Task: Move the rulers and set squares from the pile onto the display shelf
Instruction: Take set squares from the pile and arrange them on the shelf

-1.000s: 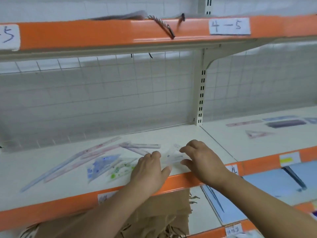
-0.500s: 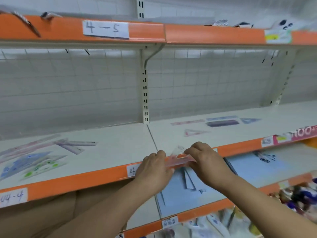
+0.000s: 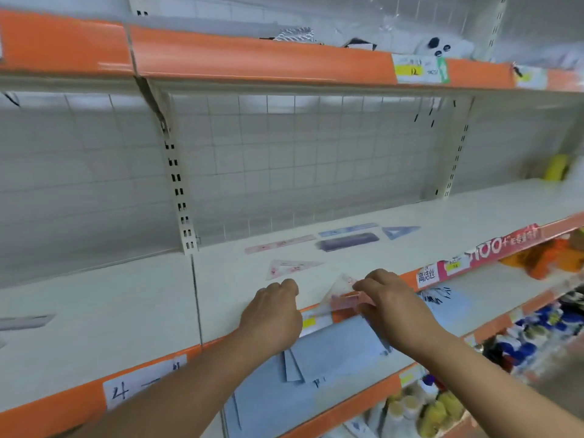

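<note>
Both hands were at the front edge of the display shelf [image 3: 410, 235], over its orange lip. The right hand [image 3: 390, 306] held a clear pink-printed set square [image 3: 339, 290] together with a pink ruler [image 3: 350, 300], grip narrow, fingertips pinched on the right end of the pair. The set square stood tilted up, its point toward the shelf's back, hovering just above the shelf edge. The left hand [image 3: 273, 314] sat curled just left of the set square; whether its grip touched the plastic could not be told, fingers bent under and hidden.

Already lying flat on the same shelf bay: a pink set square [image 3: 292, 267] just behind the hands, a pink ruler further back [image 3: 279, 244], a blue ruler [image 3: 347, 230], a dark purple pencil case [image 3: 347, 241] just in front of the blue ruler, and a blue set square [image 3: 399, 231] to the right. All were apart from each other.

In the left bay, one grey ruler end [image 3: 25, 320] showed at the frame edge. Blue paper sheets [image 3: 331, 349] lay on the lower shelf under the hands. A wire grid back panel [image 3: 300, 159] stood behind.
</note>
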`<action>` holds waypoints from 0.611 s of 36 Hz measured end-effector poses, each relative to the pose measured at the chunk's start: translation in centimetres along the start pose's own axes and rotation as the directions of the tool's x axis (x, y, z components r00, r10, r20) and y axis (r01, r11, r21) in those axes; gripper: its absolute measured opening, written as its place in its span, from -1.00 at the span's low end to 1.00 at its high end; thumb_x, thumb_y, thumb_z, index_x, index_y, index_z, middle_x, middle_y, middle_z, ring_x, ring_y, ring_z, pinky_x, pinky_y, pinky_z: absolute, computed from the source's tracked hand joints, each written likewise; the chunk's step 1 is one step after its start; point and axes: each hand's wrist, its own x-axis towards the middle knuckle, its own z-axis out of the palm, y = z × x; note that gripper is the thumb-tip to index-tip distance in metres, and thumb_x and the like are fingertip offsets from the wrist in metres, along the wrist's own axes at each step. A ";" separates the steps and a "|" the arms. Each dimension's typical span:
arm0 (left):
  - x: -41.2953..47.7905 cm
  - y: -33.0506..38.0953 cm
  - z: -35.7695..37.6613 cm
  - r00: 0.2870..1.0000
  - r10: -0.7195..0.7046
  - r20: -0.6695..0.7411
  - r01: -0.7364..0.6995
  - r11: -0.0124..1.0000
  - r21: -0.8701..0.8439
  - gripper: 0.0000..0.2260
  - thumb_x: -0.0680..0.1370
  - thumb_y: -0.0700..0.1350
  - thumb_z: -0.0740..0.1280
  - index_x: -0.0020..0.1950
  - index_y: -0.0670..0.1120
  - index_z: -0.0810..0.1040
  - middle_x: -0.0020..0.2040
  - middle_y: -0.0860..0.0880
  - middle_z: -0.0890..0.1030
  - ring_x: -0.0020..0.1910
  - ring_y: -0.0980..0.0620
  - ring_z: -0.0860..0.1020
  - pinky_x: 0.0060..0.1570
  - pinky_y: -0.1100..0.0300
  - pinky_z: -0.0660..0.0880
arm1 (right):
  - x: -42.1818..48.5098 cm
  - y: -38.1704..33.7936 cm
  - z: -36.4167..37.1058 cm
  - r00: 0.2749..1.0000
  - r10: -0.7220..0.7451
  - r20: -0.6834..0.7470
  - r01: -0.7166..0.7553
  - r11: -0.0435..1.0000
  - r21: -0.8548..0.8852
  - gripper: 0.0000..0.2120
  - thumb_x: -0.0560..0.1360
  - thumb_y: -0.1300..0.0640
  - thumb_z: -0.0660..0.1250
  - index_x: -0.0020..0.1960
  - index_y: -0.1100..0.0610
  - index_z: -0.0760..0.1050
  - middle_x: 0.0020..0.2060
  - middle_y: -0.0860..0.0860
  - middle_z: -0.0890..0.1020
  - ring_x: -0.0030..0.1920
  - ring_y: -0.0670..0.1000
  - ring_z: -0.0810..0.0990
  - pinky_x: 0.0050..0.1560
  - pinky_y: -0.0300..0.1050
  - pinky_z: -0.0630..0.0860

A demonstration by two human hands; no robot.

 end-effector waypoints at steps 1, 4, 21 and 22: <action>1.1 0.3 0.1 1.000 0.013 -0.001 -0.013 1.000 0.003 -0.65 0.54 -0.21 0.15 0.33 -0.05 0.37 0.29 -0.06 0.43 0.28 -0.06 0.40 0.16 0.15 0.39 | 0.5 0.8 -0.1 1.000 0.013 -0.003 -0.013 1.000 -0.015 -0.71 0.43 0.18 0.42 0.15 0.15 0.57 0.00 0.08 0.56 0.03 0.17 0.54 -0.11 0.00 0.49; 4.6 1.3 0.2 0.999 0.052 -0.009 -0.052 0.999 -0.002 -0.73 0.54 -0.21 0.15 0.21 -0.07 0.46 0.24 -0.07 0.48 0.24 -0.08 0.44 0.16 0.15 0.42 | 2.3 3.2 -0.7 0.998 0.058 -0.017 -0.059 0.998 -0.035 -0.69 0.46 0.16 0.38 0.20 0.14 0.55 0.05 0.07 0.55 0.09 0.15 0.51 -0.04 -0.04 0.45; 16.2 8.0 2.6 0.990 0.143 -0.005 -0.143 0.989 0.027 -0.82 0.56 -0.18 0.13 -0.09 -0.01 0.50 -0.01 0.01 0.58 -0.02 -0.01 0.55 -0.09 0.17 0.48 | 8.1 13.6 0.2 0.981 0.192 0.012 -0.191 0.981 -0.039 -0.63 0.51 0.08 0.34 0.31 0.08 0.46 0.16 0.02 0.51 0.20 0.08 0.46 0.15 -0.10 0.44; 16.7 8.3 2.8 0.990 0.138 -0.004 -0.137 0.990 0.030 -0.82 0.56 -0.18 0.12 -0.10 -0.01 0.49 -0.02 0.02 0.57 -0.03 -0.01 0.55 -0.12 0.17 0.46 | 8.4 14.3 0.4 0.983 0.183 0.025 -0.182 0.983 -0.038 -0.63 0.51 0.09 0.33 0.31 0.07 0.46 0.16 0.02 0.51 0.20 0.08 0.46 0.14 -0.11 0.44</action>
